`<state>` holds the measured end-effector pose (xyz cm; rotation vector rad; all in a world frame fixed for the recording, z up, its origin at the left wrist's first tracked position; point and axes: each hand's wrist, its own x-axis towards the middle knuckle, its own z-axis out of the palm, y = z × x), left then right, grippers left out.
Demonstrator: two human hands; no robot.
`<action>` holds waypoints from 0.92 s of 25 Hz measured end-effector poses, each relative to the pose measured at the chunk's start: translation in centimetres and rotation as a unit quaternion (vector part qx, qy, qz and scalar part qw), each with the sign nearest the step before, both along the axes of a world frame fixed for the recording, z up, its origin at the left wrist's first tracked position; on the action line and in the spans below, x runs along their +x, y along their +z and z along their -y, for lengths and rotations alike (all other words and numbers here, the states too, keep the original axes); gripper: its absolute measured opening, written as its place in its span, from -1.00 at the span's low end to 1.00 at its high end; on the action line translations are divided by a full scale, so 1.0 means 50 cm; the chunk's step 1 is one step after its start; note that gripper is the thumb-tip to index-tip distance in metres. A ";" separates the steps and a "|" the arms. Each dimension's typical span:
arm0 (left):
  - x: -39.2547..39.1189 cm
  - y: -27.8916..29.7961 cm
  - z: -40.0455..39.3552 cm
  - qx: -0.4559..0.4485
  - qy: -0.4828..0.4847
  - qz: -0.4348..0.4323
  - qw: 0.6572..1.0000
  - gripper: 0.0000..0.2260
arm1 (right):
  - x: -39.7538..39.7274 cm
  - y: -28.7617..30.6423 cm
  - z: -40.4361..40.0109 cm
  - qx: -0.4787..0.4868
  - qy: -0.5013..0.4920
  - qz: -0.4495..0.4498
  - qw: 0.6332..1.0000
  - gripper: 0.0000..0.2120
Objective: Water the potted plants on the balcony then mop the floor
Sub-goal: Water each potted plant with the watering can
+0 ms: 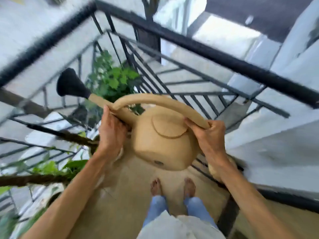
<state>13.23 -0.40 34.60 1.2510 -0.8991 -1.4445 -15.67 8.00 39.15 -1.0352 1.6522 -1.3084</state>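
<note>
No writing is legible. A beige watering can (160,144) with a black rose (69,83) at ten o'clock sits mid-frame; left hand (110,131) grips its spout base, right hand (208,135) its handle, above a leafy potted plant (112,80).

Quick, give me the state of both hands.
Left hand: closed on the watering can at the spout base.
Right hand: closed on its handle.

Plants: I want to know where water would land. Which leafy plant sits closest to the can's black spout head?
The bushy green plant in the railing corner, just right of the spout head; the others sit lower left.
</note>
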 end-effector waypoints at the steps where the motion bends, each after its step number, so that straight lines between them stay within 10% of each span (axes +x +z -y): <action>1: -0.029 0.092 -0.028 -0.038 -0.004 0.008 0.999 -0.68 | 0.018 0.055 0.003 -0.013 -0.009 0.009 1.000 -0.40; 6: -0.008 0.283 -0.077 0.034 0.086 -0.057 0.994 -0.31 | 0.080 0.232 0.003 -0.041 0.010 -0.033 0.999 -0.38; 14: 0.000 0.381 -0.266 -0.111 0.306 -0.108 0.940 -0.56 | 0.100 0.324 -0.007 -0.082 0.174 0.044 0.980 -0.13; 23: -0.073 0.408 -0.633 -0.179 0.529 -0.090 0.824 -0.57 | 0.141 0.372 -0.135 -0.087 0.459 0.080 0.881 -0.38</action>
